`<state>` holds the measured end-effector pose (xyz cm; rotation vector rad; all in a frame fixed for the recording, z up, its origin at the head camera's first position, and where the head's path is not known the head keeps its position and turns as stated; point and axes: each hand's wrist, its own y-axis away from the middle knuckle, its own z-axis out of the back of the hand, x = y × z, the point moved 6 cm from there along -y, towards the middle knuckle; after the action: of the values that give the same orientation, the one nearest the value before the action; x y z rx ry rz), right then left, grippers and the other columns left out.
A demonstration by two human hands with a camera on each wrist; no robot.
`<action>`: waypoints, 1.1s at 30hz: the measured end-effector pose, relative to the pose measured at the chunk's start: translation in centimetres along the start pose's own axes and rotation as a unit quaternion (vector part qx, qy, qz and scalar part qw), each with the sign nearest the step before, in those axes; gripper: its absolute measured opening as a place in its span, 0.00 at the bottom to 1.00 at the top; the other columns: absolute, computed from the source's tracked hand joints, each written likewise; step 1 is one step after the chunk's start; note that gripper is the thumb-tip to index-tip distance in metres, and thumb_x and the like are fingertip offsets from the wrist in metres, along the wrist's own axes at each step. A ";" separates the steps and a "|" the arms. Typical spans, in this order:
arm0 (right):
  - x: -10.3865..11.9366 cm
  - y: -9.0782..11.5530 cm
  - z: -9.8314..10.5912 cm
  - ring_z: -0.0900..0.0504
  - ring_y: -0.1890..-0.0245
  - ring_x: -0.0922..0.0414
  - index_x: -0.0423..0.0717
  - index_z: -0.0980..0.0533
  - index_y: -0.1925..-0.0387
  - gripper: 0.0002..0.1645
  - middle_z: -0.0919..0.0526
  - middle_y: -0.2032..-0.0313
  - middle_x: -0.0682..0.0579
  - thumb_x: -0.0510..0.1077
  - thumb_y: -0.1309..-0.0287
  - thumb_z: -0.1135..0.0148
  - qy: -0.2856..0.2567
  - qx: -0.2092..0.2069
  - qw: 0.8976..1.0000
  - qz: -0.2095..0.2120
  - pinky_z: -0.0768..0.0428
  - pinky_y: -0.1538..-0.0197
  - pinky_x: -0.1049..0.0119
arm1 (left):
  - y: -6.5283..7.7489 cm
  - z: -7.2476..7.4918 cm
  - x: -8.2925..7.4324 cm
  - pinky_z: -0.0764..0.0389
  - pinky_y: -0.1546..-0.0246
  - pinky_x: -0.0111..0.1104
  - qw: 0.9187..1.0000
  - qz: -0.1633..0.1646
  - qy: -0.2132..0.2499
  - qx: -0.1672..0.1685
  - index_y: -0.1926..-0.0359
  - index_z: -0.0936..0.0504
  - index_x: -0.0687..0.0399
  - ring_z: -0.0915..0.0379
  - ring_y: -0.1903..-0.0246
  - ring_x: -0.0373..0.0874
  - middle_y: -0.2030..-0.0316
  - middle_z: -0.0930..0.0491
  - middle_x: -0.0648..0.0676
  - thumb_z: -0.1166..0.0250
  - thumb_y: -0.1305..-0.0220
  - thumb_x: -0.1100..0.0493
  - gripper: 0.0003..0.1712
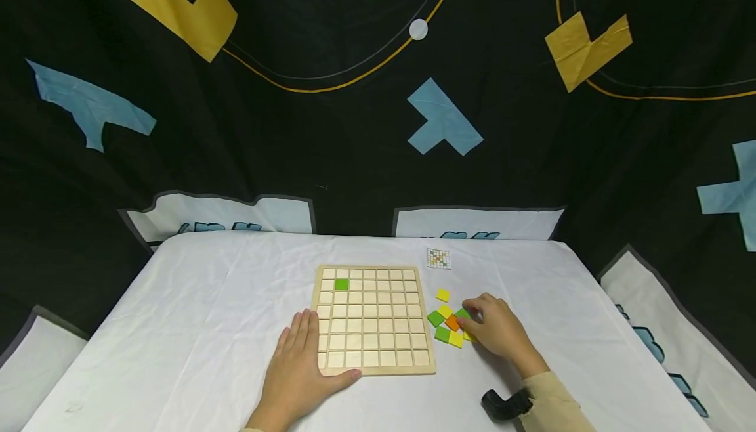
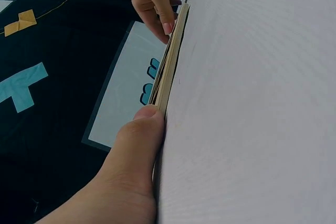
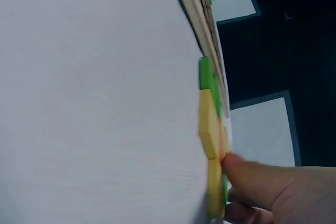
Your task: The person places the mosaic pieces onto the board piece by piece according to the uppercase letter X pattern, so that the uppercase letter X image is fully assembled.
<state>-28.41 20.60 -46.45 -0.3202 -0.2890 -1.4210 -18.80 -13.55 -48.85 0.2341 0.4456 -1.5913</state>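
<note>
A square wooden grid board [image 1: 370,320] lies on the white table with one green tile [image 1: 341,284] in a cell of its upper left part. My left hand [image 1: 298,366] rests along the board's left side, fingers straight; in the left wrist view the thumb [image 2: 137,135] touches the near edge. Right of the board, my right hand [image 1: 499,329] pinches a green tile [image 1: 462,314] between thumb and fingers, at the edge of a loose group. That group has yellow tiles [image 1: 456,339], other green tiles [image 1: 436,318] and an orange tile [image 1: 452,323]. Part of the group is under the right hand.
A small printed grid card [image 1: 439,259] lies beyond the board's far right corner. A black curved object [image 1: 506,406] sits at the right sleeve [image 1: 555,402]. Behind the table [image 1: 177,327] hangs a black cloth [image 1: 331,143] with blue and yellow shapes.
</note>
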 end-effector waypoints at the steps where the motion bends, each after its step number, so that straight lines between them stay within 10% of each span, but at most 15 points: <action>1: -0.1 0.1 -0.1 0.25 0.59 0.56 0.48 0.16 0.50 0.23 0.19 0.61 0.56 0.54 0.45 0.28 -0.002 0.001 1.000 0.000 0.24 0.56 0.56 | 0.0 0.0 0.0 0.52 0.24 0.54 1.000 0.000 0.001 0.000 0.24 0.51 0.69 0.57 0.23 0.61 0.23 0.51 0.65 0.45 0.60 0.10 0.80; 14: 0.1 -0.1 -0.7 0.25 0.56 0.56 0.54 0.18 0.52 0.15 0.19 0.58 0.55 0.44 0.42 0.29 -0.074 0.001 0.997 0.016 0.21 0.48 0.54 | 0.0 -0.1 0.2 0.53 0.23 0.54 1.000 0.003 0.006 0.006 0.24 0.52 0.69 0.58 0.22 0.61 0.23 0.53 0.65 0.45 0.60 0.10 0.81; 33: 3.0 -1.9 -1.5 0.26 0.75 0.59 0.52 0.21 0.54 0.11 0.20 0.66 0.53 0.40 0.38 0.34 -0.196 0.001 0.980 0.008 0.25 0.77 0.69 | 0.0 0.1 0.1 0.52 0.23 0.54 1.000 -0.001 0.001 -0.001 0.24 0.50 0.68 0.57 0.23 0.61 0.23 0.51 0.66 0.45 0.60 0.10 0.80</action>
<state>-29.89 17.00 -46.61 -0.6022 -0.6078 -1.3347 -18.77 -13.68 -48.85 0.2343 0.4494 -1.5929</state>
